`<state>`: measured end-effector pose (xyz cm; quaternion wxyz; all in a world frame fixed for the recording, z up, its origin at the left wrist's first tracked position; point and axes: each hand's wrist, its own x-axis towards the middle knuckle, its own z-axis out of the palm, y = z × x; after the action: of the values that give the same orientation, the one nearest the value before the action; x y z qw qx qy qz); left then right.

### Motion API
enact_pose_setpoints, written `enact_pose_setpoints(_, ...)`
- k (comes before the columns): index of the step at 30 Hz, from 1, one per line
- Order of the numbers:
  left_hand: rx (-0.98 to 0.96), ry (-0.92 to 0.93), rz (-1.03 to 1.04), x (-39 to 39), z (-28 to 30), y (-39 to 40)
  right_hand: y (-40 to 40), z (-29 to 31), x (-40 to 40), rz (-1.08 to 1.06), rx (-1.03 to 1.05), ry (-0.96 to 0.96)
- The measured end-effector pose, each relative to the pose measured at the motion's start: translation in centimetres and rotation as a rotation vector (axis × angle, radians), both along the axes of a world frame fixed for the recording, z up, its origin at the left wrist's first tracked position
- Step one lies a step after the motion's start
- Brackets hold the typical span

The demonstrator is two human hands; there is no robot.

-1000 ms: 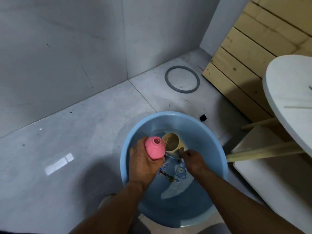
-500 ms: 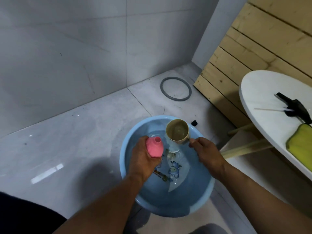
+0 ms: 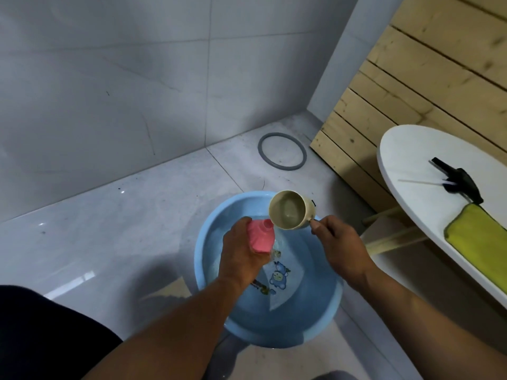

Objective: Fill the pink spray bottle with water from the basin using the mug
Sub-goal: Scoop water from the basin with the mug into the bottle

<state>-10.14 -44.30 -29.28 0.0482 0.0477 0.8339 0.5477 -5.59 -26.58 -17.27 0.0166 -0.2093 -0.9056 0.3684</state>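
Observation:
My left hand [image 3: 241, 256] grips the pink spray bottle [image 3: 70, 238] over the blue basin [image 3: 208, 270], its open neck pointing up and right. My right hand [image 3: 337, 242] holds the beige mug [image 3: 290, 209] by its handle, tipped on its side with its mouth facing me and its lower rim just above the bottle's neck. A thin trickle of water runs down beside the bottle. The basin holds water over a cartoon print on its bottom.
A round white table [image 3: 411, 165] at right carries the black spray head [image 3: 461, 182] and a yellow-green cloth [image 3: 482, 242]. A grey rubber ring [image 3: 282, 154] lies on the tiled floor by the wooden plank wall [image 3: 411, 78]. Tiled wall stands behind.
My right hand lifted the mug out of the basin water and tipped it toward the bottle's neck. My left hand kept the pink bottle over the basin.

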Motion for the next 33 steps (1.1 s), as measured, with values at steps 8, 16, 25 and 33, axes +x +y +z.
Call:
enact_pose_setpoints(8, -0.013, 0.024, -0.002, 0.1, 0.5, 0.1, 0.0, 1.0, 0.0, 0.041, 0.14, 0.003)
enact_pose_setpoints(16, -0.007, 0.02, -0.001, 0.1, 0.7, 0.1, 0.1, 1.0, 0.1, 0.032, 0.173, 0.012)
enact_pose_setpoints(25, -0.068, 0.026, -0.007, 0.1, 0.3, -0.1, -0.3, 1.3, 0.1, 0.065, 0.239, 0.03)
enact_pose_setpoints(33, -0.023, 0.031, -0.028, 0.3, 0.4, -0.3, -0.8, 1.7, 0.2, 0.085, 0.297, 0.038)
